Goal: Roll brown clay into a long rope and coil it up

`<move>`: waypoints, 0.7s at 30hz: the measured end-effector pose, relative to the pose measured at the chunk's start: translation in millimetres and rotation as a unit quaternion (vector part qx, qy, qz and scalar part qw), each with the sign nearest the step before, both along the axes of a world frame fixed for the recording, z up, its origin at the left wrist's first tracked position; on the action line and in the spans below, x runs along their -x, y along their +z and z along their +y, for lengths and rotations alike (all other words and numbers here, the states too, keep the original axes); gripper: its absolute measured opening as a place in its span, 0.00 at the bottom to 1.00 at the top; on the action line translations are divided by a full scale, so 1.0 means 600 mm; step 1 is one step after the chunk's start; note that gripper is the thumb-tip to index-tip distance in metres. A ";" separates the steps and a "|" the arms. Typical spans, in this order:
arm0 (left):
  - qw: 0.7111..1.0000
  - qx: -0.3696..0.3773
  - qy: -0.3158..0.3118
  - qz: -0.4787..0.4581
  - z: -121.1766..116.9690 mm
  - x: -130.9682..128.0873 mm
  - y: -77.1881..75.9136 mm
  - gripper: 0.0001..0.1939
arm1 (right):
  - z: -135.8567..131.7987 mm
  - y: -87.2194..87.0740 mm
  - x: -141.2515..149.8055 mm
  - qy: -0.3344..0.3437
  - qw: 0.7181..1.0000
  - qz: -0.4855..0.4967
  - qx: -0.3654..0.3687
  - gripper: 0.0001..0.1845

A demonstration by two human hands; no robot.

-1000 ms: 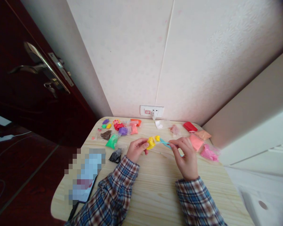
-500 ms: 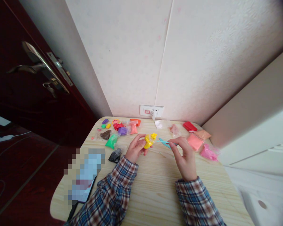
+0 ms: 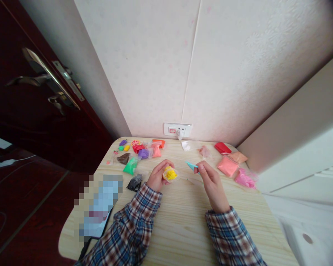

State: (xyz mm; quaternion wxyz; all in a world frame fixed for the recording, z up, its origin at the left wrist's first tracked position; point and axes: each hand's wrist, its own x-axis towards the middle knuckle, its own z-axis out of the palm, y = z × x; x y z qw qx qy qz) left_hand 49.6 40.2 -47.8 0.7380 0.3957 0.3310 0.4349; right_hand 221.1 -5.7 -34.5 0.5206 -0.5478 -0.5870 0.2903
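Note:
My left hand (image 3: 157, 175) is closed round a clear bag of yellow clay (image 3: 171, 174), whose open mouth faces me. In my right hand (image 3: 211, 180) a light-blue clay knife (image 3: 191, 166) is pinched between thumb and fingers, its pointed tip toward the upper left. A gap separates the knife from the bag. Left of my left hand lie a bag of black clay (image 3: 135, 183) and a bag of green clay (image 3: 130, 166). Right of my right hand are a salmon-coloured bag (image 3: 228, 166) and a pink bag (image 3: 245, 178).
Bags of brown (image 3: 123, 158) and purple clay (image 3: 143, 153) lie at the back left, with small fruit-like pieces (image 3: 126, 147) behind. A red packet (image 3: 222, 148) is at the back right. A pixelated phone-like device (image 3: 101, 207) lies front left. The wall socket (image 3: 177, 130) holds a plug.
The yellow bag has turned so that its opening faces me. The clay knife has turned in my right hand, now showing its broader blade, tip up and left.

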 end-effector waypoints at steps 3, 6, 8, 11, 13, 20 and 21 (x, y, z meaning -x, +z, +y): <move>1.000 -0.015 0.021 0.013 0.002 0.001 -0.008 0.19 | -0.001 0.004 0.003 0.030 0.999 -0.004 -0.010 0.18; 0.998 -0.029 0.044 0.022 0.004 0.001 -0.012 0.19 | -0.002 0.008 0.004 0.046 0.999 -0.012 -0.023 0.19; 0.997 -0.036 0.061 0.030 0.004 0.001 -0.012 0.19 | -0.003 0.010 0.005 0.042 0.998 -0.028 -0.032 0.18; 0.994 -0.046 0.085 0.046 0.004 0.003 -0.011 0.19 | -0.007 0.012 0.008 0.041 0.996 -0.062 -0.041 0.17; 0.992 -0.050 0.095 0.060 0.004 0.004 -0.011 0.19 | -0.009 0.013 0.010 0.039 0.994 -0.089 -0.048 0.17; 0.985 -0.052 0.116 0.114 0.002 0.004 -0.007 0.21 | -0.009 0.007 0.009 -0.023 0.985 -0.160 -0.064 0.17; 0.984 -0.050 0.119 0.121 0.001 0.003 -0.007 0.22 | -0.008 0.005 0.008 -0.035 0.984 -0.165 -0.061 0.18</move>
